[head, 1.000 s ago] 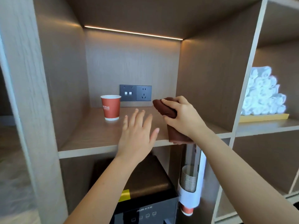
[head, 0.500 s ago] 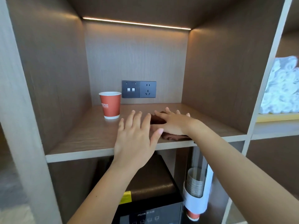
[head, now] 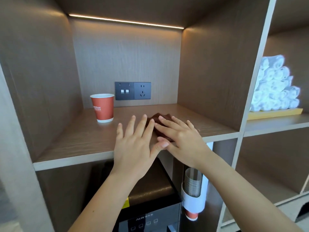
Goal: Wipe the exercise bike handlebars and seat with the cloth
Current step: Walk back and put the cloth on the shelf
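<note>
The cloth (head: 158, 122), a dark brown one, lies on a wooden shelf (head: 80, 141) inside an open cubby, mostly hidden beneath the person's right hand (head: 181, 137); only a rumpled edge past the fingertips and a strip beside the palm show. That hand lies flat on the cloth with fingers spread and straight, its grip released rather than closed around the fabric. The left hand (head: 135, 141) hovers just beside it, fingers likewise spread and grasping nothing, its thumb touching or overlapping the right hand near the shelf's front edge; whether its fingertips touch the cloth cannot be told. Both forearms run out of the bottom of the head view.

A red paper cup (head: 102, 108) with white lettering stands upright to the left on the same shelf, well apart from the hands. Behind it, on the back wall, sits a dark plate with switches and a power socket (head: 133, 90). A light strip (head: 125, 21) glows along the top of the cubby.

In the compartment to the right, rolled white towels (head: 275, 87) are stacked on a yellow tray (head: 275, 113), washed out by bright light and partly cut off by the upright panel. Below the shelf, a black machine (head: 150, 213) is partly covered by the arms and cropped at the bottom, and a cup holder (head: 194, 190) with stacked cups hangs beside it.
</note>
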Demonstrator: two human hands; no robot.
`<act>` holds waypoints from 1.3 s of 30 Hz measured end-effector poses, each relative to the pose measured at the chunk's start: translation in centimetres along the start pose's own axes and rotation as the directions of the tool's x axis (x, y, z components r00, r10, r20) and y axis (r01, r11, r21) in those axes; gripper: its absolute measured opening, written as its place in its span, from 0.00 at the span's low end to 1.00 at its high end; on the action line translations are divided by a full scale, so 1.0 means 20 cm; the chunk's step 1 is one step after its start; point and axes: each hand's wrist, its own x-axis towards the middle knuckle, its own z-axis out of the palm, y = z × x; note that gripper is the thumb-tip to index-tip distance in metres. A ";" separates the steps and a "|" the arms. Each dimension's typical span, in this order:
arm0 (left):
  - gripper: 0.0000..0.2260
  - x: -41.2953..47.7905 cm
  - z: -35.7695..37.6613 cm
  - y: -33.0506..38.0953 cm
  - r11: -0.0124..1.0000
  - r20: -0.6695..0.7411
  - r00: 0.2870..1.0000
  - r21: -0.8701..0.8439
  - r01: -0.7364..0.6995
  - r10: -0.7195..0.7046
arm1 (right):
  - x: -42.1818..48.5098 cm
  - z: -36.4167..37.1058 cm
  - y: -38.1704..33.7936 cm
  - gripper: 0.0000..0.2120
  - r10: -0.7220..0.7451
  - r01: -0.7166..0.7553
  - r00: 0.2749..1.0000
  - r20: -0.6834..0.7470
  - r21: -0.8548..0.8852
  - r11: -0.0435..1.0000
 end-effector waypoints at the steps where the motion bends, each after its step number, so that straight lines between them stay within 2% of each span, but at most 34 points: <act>1: 0.42 0.00 0.00 0.01 1.000 0.009 1.000 -0.006 -0.003 0.003 | 0.00 0.00 0.01 0.21 0.012 -0.012 1.000 -0.005 0.010 1.000; 7: 0.41 -0.01 -0.02 0.04 1.000 0.027 1.000 -0.018 -0.015 0.015 | -0.02 -0.01 0.08 0.18 0.059 -0.057 0.998 -0.030 0.050 0.997; 17: 0.39 0.05 0.02 0.18 0.997 0.042 0.996 -0.041 -0.070 0.072 | -0.01 -0.05 0.30 0.17 0.178 -0.177 0.983 -0.036 0.014 0.984; 29: 0.35 0.09 0.05 0.23 0.990 -0.024 0.996 -0.113 -0.090 0.087 | -0.03 -0.12 0.51 0.17 0.325 -0.325 0.946 0.014 0.046 0.945; 39: 0.35 0.07 0.05 0.21 0.988 -0.055 0.994 -0.114 -0.102 0.097 | -0.04 -0.10 0.50 0.18 0.359 -0.358 0.933 -0.021 0.028 0.933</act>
